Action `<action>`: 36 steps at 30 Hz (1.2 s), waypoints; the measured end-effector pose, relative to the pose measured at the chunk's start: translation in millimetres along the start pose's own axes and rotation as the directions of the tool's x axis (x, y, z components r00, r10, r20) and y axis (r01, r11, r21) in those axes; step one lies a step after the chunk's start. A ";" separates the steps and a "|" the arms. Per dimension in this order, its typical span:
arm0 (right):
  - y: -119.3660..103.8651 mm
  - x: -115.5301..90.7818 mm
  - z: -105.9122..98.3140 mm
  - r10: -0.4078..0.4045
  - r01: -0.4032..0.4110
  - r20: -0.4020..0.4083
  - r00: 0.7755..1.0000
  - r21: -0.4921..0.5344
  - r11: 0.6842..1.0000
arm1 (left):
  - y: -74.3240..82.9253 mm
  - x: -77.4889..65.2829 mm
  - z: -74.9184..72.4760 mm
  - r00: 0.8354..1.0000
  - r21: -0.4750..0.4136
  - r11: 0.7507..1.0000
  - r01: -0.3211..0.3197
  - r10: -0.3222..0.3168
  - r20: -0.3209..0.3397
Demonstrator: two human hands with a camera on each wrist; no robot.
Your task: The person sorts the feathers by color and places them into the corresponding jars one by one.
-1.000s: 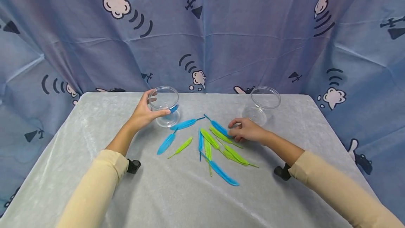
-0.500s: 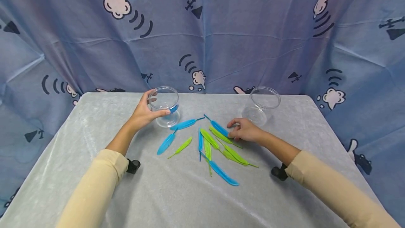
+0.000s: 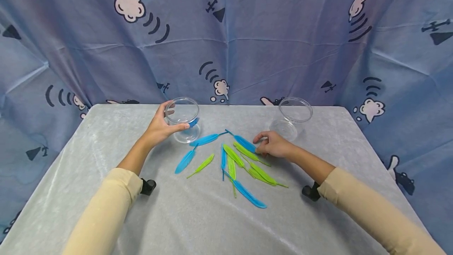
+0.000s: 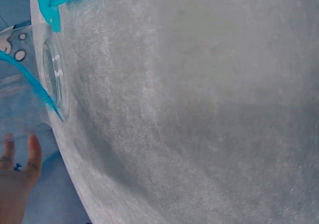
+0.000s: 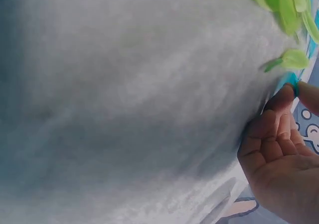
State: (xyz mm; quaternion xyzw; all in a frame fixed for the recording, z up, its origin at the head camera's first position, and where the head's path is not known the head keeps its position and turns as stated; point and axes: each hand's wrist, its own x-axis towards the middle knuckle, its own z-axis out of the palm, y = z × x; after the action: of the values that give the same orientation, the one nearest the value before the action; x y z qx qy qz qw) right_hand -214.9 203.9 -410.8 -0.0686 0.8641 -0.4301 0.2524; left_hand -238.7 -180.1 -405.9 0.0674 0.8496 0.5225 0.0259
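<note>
In the head view, my left hand (image 3: 158,127) holds a clear plastic jar (image 3: 182,112), thumb on the near side and fingers around the far left. A blue feather (image 4: 32,82) shows inside that jar in the left wrist view. At the right of a loose spread of feathers, my right hand (image 3: 275,145) pinches the end of a blue feather (image 3: 242,141) between thumb and index finger. The right wrist view shows only a small bit of this blue feather (image 5: 289,78) at the fingertips. Its quill points to the far left, close to the table.
Behind my right hand stands a second clear jar (image 3: 295,111). Several green feathers (image 3: 262,173) and other blue feathers (image 3: 247,195) lie on the grey cloth-covered table (image 3: 198,223). A patterned blue curtain (image 3: 262,62) hangs behind the table's far edge.
My right hand has shifted slightly left and its fingers have closed on the blue feather's end; that feather's quill has moved a little. The left hand and its jar hold still.
</note>
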 end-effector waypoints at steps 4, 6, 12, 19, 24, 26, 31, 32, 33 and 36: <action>-7.0 0.0 -5.7 -0.009 0.009 -0.022 1.000 0.023 1.000 | 1.0 0.0 -0.5 1.000 0.002 1.000 -0.010 0.010 0.003; -12.0 0.6 -8.8 -0.008 0.010 -0.040 0.999 0.026 1.000 | 1.2 0.2 -0.7 1.000 0.002 1.000 -0.014 0.014 0.004; -30.2 -0.3 -16.8 -0.014 0.016 -0.076 0.997 0.031 0.999 | 1.1 0.1 -0.5 1.000 0.005 1.000 -0.008 0.008 0.003; -46.2 -2.2 -25.5 -0.032 0.037 -0.117 0.993 0.033 0.999 | 0.2 1.1 -0.2 1.000 0.009 1.000 -0.012 0.012 0.006; -54.6 -3.9 -32.1 -0.034 0.041 -0.143 0.989 0.044 0.998 | -0.3 0.2 -0.3 1.000 0.009 1.000 -0.005 0.005 0.007; -58.4 -4.5 -34.8 -0.034 0.042 -0.154 0.987 0.047 0.998 | -0.6 0.0 -0.1 1.000 0.010 1.000 -0.003 0.003 0.007; -72.4 -4.9 -40.5 -0.046 0.055 -0.182 0.982 0.045 0.997 | -0.9 -0.4 -0.4 1.000 0.018 1.000 0.002 -0.002 0.004; -75.8 -5.3 -41.8 -0.047 0.057 -0.187 0.981 0.045 0.997 | -0.8 -0.6 -0.4 1.000 0.019 1.000 0.003 -0.003 0.003; -79.4 -6.1 -43.5 -0.048 0.058 -0.190 0.981 0.048 0.997 | -0.7 -0.6 -0.4 1.000 0.018 1.000 0.002 -0.002 0.003; -89.8 -9.2 -49.9 -0.051 0.064 -0.210 0.976 0.057 0.996 | -0.2 -0.6 -0.1 1.000 0.016 1.000 0.004 -0.004 0.005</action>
State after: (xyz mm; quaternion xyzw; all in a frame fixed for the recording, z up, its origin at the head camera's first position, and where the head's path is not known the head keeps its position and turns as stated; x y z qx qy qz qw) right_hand -240.6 186.6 -312.4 -0.0400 0.8695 -0.4689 0.1501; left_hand -238.1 -180.3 -406.1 0.0673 0.8538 0.5154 0.0284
